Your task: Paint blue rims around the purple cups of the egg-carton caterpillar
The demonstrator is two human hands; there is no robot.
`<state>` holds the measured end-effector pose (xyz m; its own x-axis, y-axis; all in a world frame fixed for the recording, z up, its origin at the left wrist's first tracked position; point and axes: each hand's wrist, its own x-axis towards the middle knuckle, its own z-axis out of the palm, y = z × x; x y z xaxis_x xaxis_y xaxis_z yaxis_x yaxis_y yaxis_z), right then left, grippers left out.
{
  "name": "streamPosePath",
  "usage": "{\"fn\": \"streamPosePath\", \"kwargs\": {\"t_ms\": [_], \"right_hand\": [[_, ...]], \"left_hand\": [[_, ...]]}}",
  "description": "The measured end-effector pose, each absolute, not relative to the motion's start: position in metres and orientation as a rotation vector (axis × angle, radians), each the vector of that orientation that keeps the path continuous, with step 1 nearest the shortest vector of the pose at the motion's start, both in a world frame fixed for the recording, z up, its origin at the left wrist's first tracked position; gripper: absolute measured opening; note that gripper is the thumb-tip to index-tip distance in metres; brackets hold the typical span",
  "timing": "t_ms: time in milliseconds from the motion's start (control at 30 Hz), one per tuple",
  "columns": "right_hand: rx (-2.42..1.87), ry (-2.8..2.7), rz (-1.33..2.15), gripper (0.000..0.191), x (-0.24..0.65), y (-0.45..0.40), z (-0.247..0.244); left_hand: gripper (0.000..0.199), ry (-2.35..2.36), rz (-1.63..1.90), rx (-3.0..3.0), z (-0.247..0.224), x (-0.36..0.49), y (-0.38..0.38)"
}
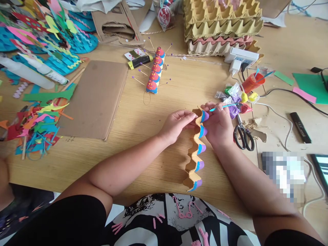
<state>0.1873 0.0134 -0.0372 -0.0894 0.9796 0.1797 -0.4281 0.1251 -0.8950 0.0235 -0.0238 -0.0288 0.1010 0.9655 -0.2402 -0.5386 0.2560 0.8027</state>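
A strip of egg carton [194,159], its bumps coated in purple and blue, hangs lengthwise between my hands over the table. My left hand [178,124] pinches its far end from the left. In the fingers of my right hand [220,126] is a thin light-blue modelling tool [222,107], its tip close to the strip's top bump. Some right fingertips are hidden behind the strip. Farther off stands a finished-looking egg-carton caterpillar [155,71] in red and blue, with sticks poking out at its sides.
Packets of coloured clay [234,99], black-handled scissors [243,135] and an orange cup [253,82] lie right. Stacked egg trays [221,25] stand at the back by a power strip [242,54]. Left are a cardboard sheet [94,99], paper scraps [38,126] and glue bottles [42,68].
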Motion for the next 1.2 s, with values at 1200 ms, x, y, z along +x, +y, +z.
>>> {"fn": "streamPosePath", "kwargs": {"t_ms": [1200], "right_hand": [[-0.768,-0.828,1.863,0.044,0.170,-0.001,-0.024]], "left_hand": [[0.032,0.700,1.248,0.497,-0.027,0.018,-0.023]]}}
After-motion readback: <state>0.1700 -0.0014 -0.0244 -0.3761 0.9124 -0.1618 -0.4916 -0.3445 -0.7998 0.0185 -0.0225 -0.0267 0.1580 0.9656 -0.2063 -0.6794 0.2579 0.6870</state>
